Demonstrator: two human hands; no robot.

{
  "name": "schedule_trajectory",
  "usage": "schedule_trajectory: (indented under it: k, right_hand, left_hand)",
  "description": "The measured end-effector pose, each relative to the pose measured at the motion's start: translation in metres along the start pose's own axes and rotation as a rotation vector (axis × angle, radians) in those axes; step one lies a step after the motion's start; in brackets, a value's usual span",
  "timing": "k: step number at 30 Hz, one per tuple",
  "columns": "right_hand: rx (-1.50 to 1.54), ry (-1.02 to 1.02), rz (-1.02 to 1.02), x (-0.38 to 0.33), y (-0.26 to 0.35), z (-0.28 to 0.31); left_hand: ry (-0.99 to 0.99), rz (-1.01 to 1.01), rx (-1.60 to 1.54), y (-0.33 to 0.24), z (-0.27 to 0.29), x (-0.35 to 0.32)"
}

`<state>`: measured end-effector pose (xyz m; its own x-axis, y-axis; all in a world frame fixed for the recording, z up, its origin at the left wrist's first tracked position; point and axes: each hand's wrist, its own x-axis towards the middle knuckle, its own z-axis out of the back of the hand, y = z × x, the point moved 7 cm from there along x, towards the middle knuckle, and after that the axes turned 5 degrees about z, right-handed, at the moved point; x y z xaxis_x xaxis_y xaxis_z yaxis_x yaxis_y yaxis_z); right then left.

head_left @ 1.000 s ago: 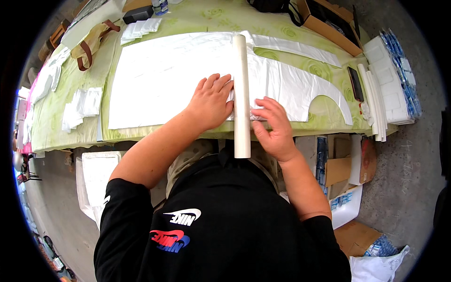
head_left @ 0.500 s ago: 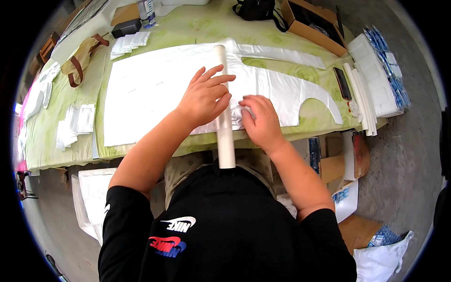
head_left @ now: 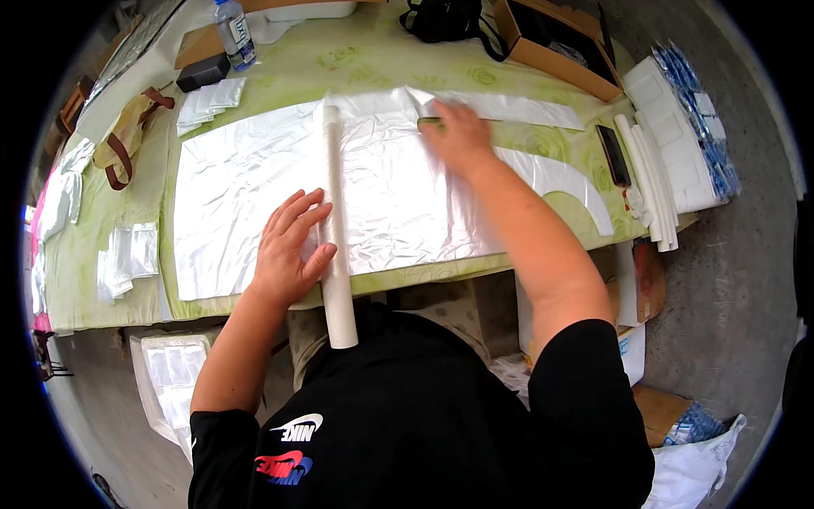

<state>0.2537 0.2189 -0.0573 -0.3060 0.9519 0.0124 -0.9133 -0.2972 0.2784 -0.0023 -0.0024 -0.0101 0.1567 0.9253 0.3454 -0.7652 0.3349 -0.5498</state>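
A long white tube [head_left: 335, 229] lies crosswise over a thin, shiny white plastic sheet [head_left: 407, 212], its near end jutting past the table edge towards me. My left hand [head_left: 292, 250] is open at the tube's left side, fingers spread and fingertips at the tube. Farther off and to the right, my right hand [head_left: 459, 140] is over the sheet, where a long strap-like strip branches off. Motion blurs its fingers, so whether it grips the film cannot be seen. Right of the tube the sheet looks crinkled; a curved cut-out shows at its right end.
A phone [head_left: 614, 156] and several white tubes [head_left: 653, 182] lie at the table's right. Opened cardboard box [head_left: 560, 47] and black bag [head_left: 445, 19] stand at the back. Folded white packets [head_left: 131, 254], a bottle [head_left: 236, 36] and a handled pouch [head_left: 127, 136] are on the left.
The tube has moved left across the sheet, uncovering crinkled film. My left hand has shifted left and nearer to me; my right hand has moved away from me to the strip.
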Motion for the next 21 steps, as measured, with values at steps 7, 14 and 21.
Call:
schedule_trajectory:
  k: [7,14,21]
  right_hand:
    - [-0.079,-0.167,-0.463,-0.038,-0.135,0.058]
    - [-0.049,-0.264,0.150,-0.023,0.027,0.023]
    - [-0.060,0.009,0.027,0.015,0.074,-0.003]
  left_hand:
    - [-0.049,0.047,-0.075,0.002,0.003,-0.002]
    - [-0.046,0.098,-0.040,0.007,0.003,-0.005]
    - [-0.090,0.070,0.006,0.005,0.004,-0.004]
